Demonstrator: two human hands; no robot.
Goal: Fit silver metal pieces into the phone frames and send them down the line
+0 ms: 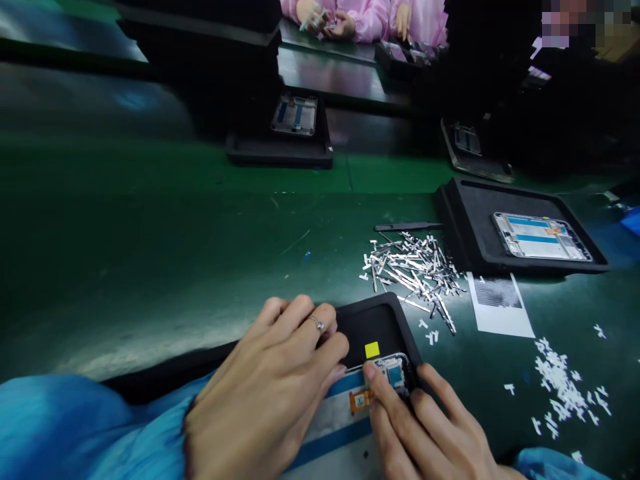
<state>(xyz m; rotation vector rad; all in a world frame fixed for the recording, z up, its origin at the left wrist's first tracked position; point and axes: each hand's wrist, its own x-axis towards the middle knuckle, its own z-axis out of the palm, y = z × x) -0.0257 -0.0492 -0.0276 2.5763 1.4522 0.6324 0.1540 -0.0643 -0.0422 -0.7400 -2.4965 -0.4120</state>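
A silver phone frame [334, 412] with blue strips lies in a black tray [360, 323] at the lower middle. My left hand [270, 380], a ring on one finger, is closed over the frame's left part. Its fingers are curled, and their tips and anything between them are hidden. On the frame's upper right end, my right hand [430, 427] presses one fingertip, while another finger bends around the tray's right edge. Beside that pressing fingertip are an orange flex cable [359, 402] and a yellow tab [372, 350].
Thin metallic strips [413, 267] lie heaped near dark tweezers [407, 227]. Small white pieces [563, 380] are scattered at right, below a printed paper [503, 313]. Another black tray [470, 200] holds a second phone frame [543, 237]. Across the bench, people in pink sleeves [367, 17] work.
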